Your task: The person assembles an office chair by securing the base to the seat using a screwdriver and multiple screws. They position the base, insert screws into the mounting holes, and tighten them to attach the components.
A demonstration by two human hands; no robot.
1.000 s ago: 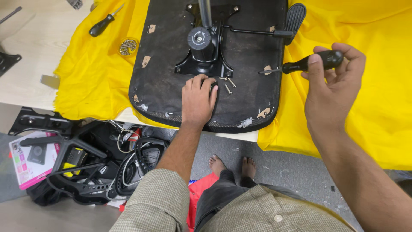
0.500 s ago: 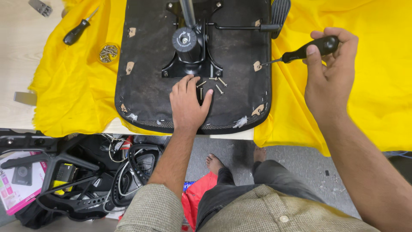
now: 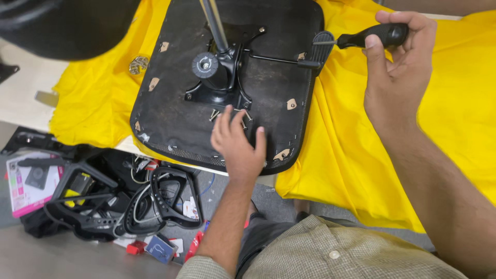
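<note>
View from above my own hands. My left hand [image 3: 237,144] lies palm down on the underside of an upturned black chair seat [image 3: 170,108], its fingers spread and their tips reaching a small cluster of loose screws [image 3: 230,114] just below the black metal mechanism plate [image 3: 217,77]; whether any screw is pinched I cannot tell, since my fingers cover part of the cluster. My right hand [image 3: 395,77] is closed around the black handle of a screwdriver [image 3: 374,37], held above the seat's right edge; its shaft points left toward the ribbed paddle of the adjustment lever [image 3: 323,41], and the tip is hard to make out against that paddle. A metal column [image 3: 214,23] rises from the mechanism and is cut off by the top of the frame. The seat rests on a yellow cloth [image 3: 439,144] spread over a pale table [image 3: 23,93], whose far corners run out of view. A dark rounded shape [image 3: 67,26] at upper left is blurred and only partly visible. A small metallic object [image 3: 138,64] lies on the cloth left of the seat; its kind is unclear. On the floor below, a tangle of black chair parts [image 3: 124,201] overlaps a pink-edged box [image 3: 28,183].
</note>
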